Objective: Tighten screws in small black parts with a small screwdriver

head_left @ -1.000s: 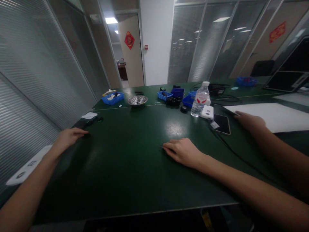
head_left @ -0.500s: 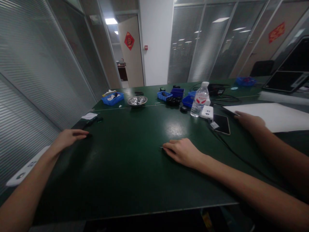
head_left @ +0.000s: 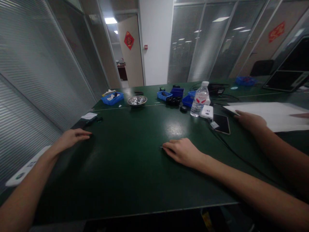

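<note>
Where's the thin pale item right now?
In the head view, the thin pale item juts leftward from the right hand, just right of centre, nearer the camera than the water bottle.

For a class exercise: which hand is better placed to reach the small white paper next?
Probably the left hand: nearer the small white paper; the right hand pinches a thin pale piece.

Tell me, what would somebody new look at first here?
Probably the clear bottle with red marks, standing on the green table beyond the right hand, which pinches a thin thing. Next might come the shiny bowl farther back, left of the bottle. Behind them, a red diamond stands out on the pale door.
</note>
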`<control>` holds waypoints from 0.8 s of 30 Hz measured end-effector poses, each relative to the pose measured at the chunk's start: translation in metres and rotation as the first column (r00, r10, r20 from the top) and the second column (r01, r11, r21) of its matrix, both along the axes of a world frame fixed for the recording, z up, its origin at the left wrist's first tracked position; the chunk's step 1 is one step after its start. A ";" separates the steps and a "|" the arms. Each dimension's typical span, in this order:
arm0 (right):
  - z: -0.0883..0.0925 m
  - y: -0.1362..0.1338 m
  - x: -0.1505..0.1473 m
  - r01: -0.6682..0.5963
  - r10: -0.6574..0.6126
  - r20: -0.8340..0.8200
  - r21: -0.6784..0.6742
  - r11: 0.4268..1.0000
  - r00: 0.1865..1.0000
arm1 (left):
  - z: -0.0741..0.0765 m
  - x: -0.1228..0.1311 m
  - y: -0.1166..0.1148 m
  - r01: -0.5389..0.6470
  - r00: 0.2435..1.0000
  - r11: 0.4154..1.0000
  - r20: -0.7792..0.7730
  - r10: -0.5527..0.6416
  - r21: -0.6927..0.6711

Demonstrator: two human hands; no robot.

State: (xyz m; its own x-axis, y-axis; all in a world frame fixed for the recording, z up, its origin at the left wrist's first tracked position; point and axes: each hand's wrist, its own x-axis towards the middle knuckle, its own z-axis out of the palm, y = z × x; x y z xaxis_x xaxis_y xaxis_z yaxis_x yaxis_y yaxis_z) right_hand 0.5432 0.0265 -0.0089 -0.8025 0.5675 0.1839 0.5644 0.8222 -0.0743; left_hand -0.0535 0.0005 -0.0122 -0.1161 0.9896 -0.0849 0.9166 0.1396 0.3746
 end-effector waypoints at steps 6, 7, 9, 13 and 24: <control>0.000 0.000 0.002 -0.014 0.014 -0.018 -0.014 1.000 1.000 | -0.002 0.003 -0.001 0.053 0.998 0.998 0.028 -0.054 0.045; 0.000 0.000 0.002 -0.014 0.013 -0.017 -0.013 1.000 1.000 | 0.000 0.006 -0.002 0.063 0.997 0.997 0.031 -0.065 0.051; 0.000 0.000 0.001 -0.007 0.006 -0.018 -0.009 1.000 1.000 | 0.002 0.014 -0.004 0.068 0.997 0.996 0.033 -0.071 0.063; 0.000 0.000 0.000 -0.004 0.004 -0.015 -0.007 1.000 1.000 | 0.005 0.022 -0.007 -0.001 1.000 0.998 0.021 0.000 0.065; 0.000 0.000 0.002 -0.003 0.003 -0.003 -0.013 1.000 1.000 | 0.004 0.010 -0.007 -0.002 0.999 1.000 0.052 0.002 0.006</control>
